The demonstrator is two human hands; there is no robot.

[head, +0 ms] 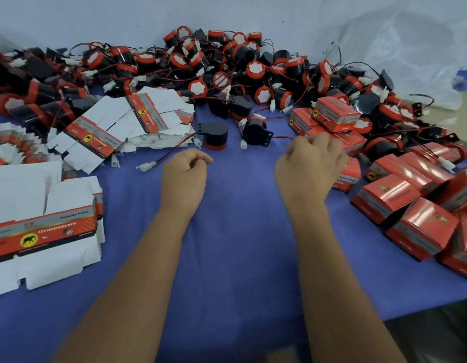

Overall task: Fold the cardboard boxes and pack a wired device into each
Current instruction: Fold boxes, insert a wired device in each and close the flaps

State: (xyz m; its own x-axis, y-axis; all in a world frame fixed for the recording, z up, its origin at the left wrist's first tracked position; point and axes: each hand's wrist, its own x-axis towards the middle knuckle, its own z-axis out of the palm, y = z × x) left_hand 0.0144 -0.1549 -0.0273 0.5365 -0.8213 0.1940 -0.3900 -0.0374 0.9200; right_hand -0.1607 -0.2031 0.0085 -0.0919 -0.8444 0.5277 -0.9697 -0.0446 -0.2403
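My left hand point(184, 174) hovers over the blue cloth with its fingers loosely curled, holding nothing. My right hand point(311, 163) hangs further right, slightly blurred and loosely curled, just left of a folded red box point(350, 174); I see nothing in it. Two black wired devices lie just beyond my hands: one with a red base point(216, 134) and one on its side point(256, 131). Flat box blanks lie in a stack at the near left point(43, 231), and a second stack of blanks point(117, 124) lies further back.
A big heap of red-and-black wired devices point(227, 72) runs along the back. Several folded red boxes point(410, 203) crowd the right side. White plastic sheeting point(410, 45) lies at the back right. The blue cloth table point(240, 244) ends at an edge at lower right.
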